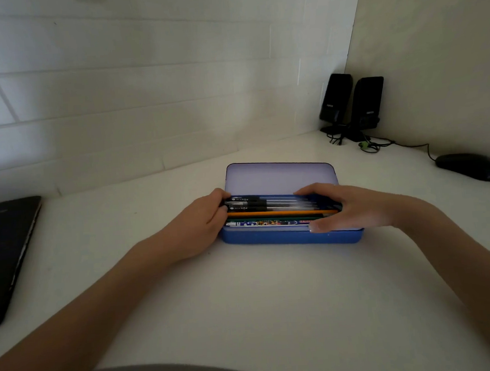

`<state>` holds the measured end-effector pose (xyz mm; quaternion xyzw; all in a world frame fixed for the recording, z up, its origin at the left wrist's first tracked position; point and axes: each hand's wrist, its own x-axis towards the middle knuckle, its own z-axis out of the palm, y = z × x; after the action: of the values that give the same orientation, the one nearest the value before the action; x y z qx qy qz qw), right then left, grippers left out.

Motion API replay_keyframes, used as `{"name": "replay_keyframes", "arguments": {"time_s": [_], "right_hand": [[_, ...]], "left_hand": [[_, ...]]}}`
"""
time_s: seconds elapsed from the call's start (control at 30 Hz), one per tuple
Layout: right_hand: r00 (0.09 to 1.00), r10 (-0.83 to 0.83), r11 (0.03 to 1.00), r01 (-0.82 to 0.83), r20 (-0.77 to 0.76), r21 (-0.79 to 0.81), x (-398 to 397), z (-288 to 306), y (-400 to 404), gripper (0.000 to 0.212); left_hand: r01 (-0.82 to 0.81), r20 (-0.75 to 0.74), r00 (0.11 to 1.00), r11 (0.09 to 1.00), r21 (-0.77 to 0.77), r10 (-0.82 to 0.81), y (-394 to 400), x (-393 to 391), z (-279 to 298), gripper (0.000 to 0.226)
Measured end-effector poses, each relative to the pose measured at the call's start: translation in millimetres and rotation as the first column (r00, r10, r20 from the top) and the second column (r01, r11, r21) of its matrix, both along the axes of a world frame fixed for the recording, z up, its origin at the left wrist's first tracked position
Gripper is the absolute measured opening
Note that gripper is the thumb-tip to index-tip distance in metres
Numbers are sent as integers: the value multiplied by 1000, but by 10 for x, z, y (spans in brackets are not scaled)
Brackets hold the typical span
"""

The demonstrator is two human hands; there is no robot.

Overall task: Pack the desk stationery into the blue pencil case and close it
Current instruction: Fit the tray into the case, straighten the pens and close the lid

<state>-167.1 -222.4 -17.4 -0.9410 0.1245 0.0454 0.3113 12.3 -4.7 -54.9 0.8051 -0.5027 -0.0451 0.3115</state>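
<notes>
**Both hands settle the pens; lid waits behind the fingers**

The blue pencil case (pixel 293 237) lies open on the worktop (pixel 245 300), long axis running left to right between the hands. The left hand (pixel 200 219) curls its fingers (pixel 220 197) round the left ends of the black pens (pixel 268 204). The right hand (pixel 351 207) spreads nearly straight fingers (pixel 310 191) over their right ends. The orange pencil (pixel 280 212) lies just nearer the person. The raised lid (pixel 280 177) stands just beyond both sets of fingers, equally close to each; closing likely means reaching behind it.

Home desk corner — speakers (pixel 350 104), mouse (pixel 468 167), laptop (pixel 9 251), white wall (pixel 116 78)
</notes>
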Motion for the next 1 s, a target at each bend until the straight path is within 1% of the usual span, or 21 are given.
{"name": "replay_keyframes", "arguments": {"time_s": [0.1, 0.2, 0.27, 0.33, 0.43, 0.5, 0.6, 0.63, 0.67, 0.73, 0.77, 0.8, 0.83, 0.93, 1.0], "right_hand": [[1000, 13, 1000, -13, 3, 2, -12, -23, 6, 71], [1000, -2, 1000, 3, 18, -8, -19, -23, 4, 80], [999, -11, 1000, 11, 49, -2, -31, -27, -12, 78], [994, -24, 1000, 23, 105, 11, -32, -25, -13, 66], [972, -84, 996, 81, 219, 24, -19, 5, -26, 37], [945, -110, 992, 126, 308, -32, -8, 20, -69, 22], [908, -146, 981, 186, 393, -64, -12, 54, -124, 15], [910, -142, 982, 180, 390, -63, -27, 73, -138, 16], [923, -123, 985, 158, 364, -68, -43, 97, -144, 23], [967, -59, 995, 77, 249, -63, -74, 123, -117, 49], [983, -27, 999, 34, 183, -36, -77, 109, -90, 61], [991, 3, 1000, -2, 137, -6, -68, 77, -54, 69], [992, 22, 1000, -23, 122, 6, -50, 30, -20, 73], [980, 25, 1000, -25, 196, 0, -4, -50, 43, 66], [982, 35, 998, -43, 187, 43, -13, -32, 50, 74]], "left_hand": [[28, -24, 999, 1000, -9, -28, -3, -2, -24, 31], [35, -73, 997, 999, -40, -37, 0, 35, -94, 43], [23, -74, 997, 997, -68, -28, -6, 59, -131, 45], [-7, -20, 1000, 995, -101, 5, -21, 69, -149, 49], [-36, 43, 998, 982, -184, 45, -29, 84, -133, 65], [13, 73, 997, 986, -169, -1, -28, 116, -127, 74], [126, 73, 990, 987, -102, -119, -42, 153, -128, 86], [144, 58, 989, 986, -87, -139, -43, 159, -122, 88], [154, 42, 988, 985, -73, -151, -42, 166, -116, 89], [171, 35, 985, 984, -49, -170, -30, 168, -99, 95], [183, 38, 983, 982, -39, -182, -24, 158, -90, 97], [189, 36, 982, 981, -38, -187, -19, 148, -83, 97], [188, 23, 982, 981, -45, -187, -16, 133, -76, 95], [190, -20, 981, 977, -96, -192, -19, 104, -63, 85], [182, -23, 982, 977, -110, -186, -24, 97, -60, 84]]}}
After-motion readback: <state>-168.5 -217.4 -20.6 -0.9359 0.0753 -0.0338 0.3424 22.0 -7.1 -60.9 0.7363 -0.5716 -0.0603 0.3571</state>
